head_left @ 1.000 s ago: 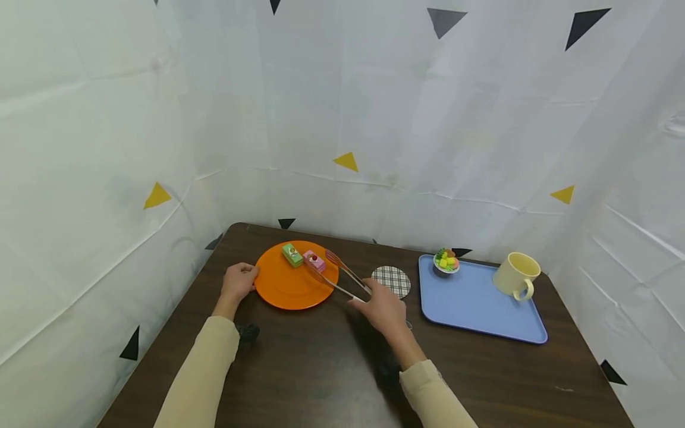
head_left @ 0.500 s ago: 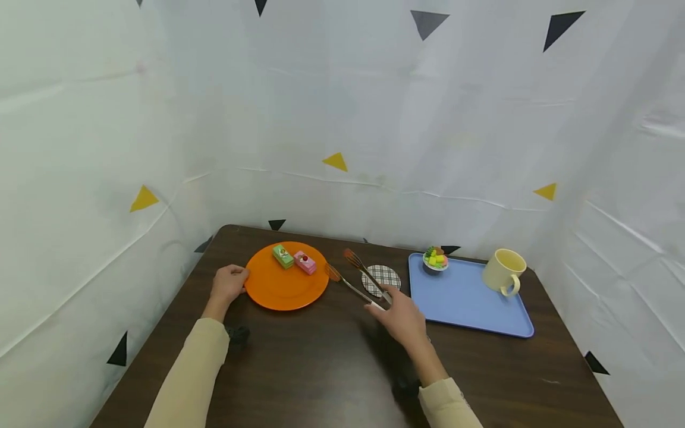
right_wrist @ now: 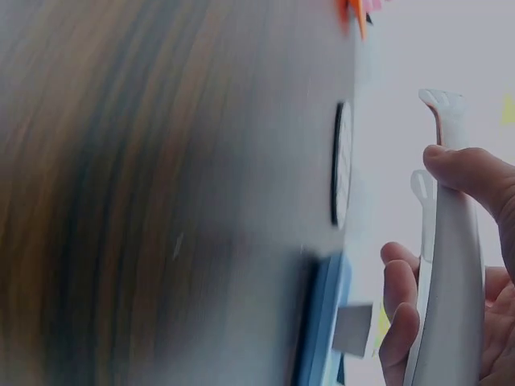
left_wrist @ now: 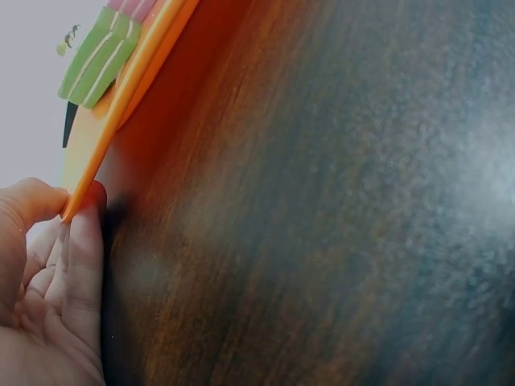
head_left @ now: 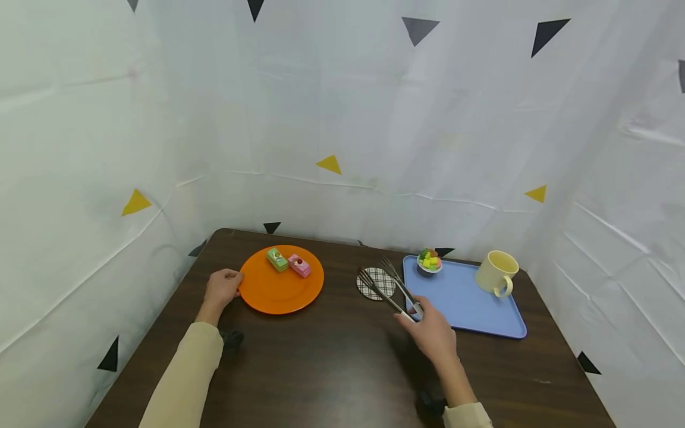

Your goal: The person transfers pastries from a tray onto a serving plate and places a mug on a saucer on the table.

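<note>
My left hand point(head_left: 222, 288) pinches the left rim of an orange plate point(head_left: 278, 297), thumb on top and fingers beneath, as the left wrist view shows. On the plate lie a green cake slice point(head_left: 277, 260) and a pink cake slice point(head_left: 299, 266), side by side near the far rim. In my right hand point(head_left: 432, 333) is a pair of metal tongs point(right_wrist: 455, 281), gripped between thumb and fingers. The tongs' arms stand apart with nothing between their tips, which hover over or near a round checked coaster point(head_left: 368, 292).
A blue tray point(head_left: 471, 309) lies on the right of the dark wooden table point(head_left: 321, 368). It bears a small bowl of colourful food point(head_left: 429, 263) at its far left and a yellow mug point(head_left: 495, 273) at its far right. White curtains surround the table's back and sides.
My right hand has carried the tongs rightward, from around the pink cake slice to above the coaster. The pink slice stays on the plate. My left hand keeps its hold on the rim.
</note>
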`<state>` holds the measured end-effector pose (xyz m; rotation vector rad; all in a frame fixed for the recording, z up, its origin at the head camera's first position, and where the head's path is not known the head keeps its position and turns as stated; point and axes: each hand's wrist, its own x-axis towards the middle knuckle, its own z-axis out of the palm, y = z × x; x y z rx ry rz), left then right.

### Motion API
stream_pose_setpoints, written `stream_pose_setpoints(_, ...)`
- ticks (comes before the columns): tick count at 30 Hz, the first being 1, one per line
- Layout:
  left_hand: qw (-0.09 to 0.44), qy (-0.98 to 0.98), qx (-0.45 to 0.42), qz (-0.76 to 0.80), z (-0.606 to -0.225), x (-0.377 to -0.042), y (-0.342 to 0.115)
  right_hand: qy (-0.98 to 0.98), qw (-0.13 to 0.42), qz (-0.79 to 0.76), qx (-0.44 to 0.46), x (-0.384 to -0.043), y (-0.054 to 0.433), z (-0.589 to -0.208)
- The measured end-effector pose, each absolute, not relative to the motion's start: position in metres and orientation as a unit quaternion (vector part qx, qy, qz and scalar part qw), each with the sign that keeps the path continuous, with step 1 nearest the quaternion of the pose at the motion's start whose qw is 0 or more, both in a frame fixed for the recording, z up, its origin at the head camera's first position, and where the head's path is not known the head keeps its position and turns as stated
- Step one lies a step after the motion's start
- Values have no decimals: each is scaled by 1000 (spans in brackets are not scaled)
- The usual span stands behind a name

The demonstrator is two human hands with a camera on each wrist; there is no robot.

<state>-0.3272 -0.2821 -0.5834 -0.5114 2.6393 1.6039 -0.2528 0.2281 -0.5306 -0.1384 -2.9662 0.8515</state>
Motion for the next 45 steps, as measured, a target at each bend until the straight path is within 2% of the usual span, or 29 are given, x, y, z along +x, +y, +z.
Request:
stream_pose_setpoints(9, 10, 838, -170, 518, -589, -330, -289, -954, 3, 284, -92, -248, 261, -527)
stream_pose_setpoints(19, 1, 837, -175, 518, -589, -329, -291, -950, 18, 283, -134, -243, 289, -525)
stream_pose_setpoints(34, 5, 838, -173, 517, -585, -330, -288, -944, 26, 277, -176, -239, 316, -530)
stream_pose_setpoints(45, 4, 832, -162, 531, -582, -326, -280, -940, 8, 277, -200, -247, 324, -534)
